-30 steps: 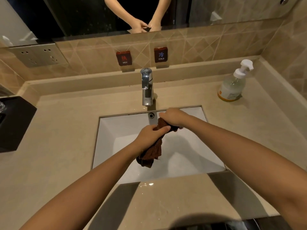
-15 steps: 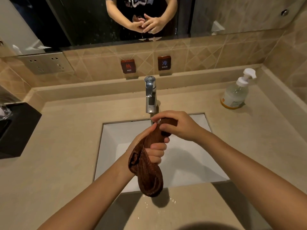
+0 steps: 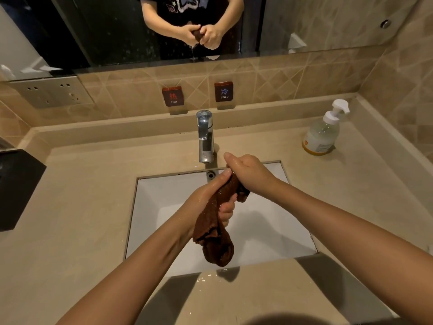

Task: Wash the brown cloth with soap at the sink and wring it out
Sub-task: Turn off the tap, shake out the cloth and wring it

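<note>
Wringing underway: brown cloth [image 3: 216, 221] is clamped by left hand [image 3: 210, 198] and right hand [image 3: 248, 174], twisted directly above the sink [image 3: 269, 231] so runoff is caught.

Bare forearms without sleeves; the mirror [image 3: 328, 24] reflects a black printed T-shirt [image 3: 187, 5].

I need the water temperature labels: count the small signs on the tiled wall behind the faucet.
2. The HOT sign is left of the faucet; the COLD sign is to its right. None looks hidden.
</note>
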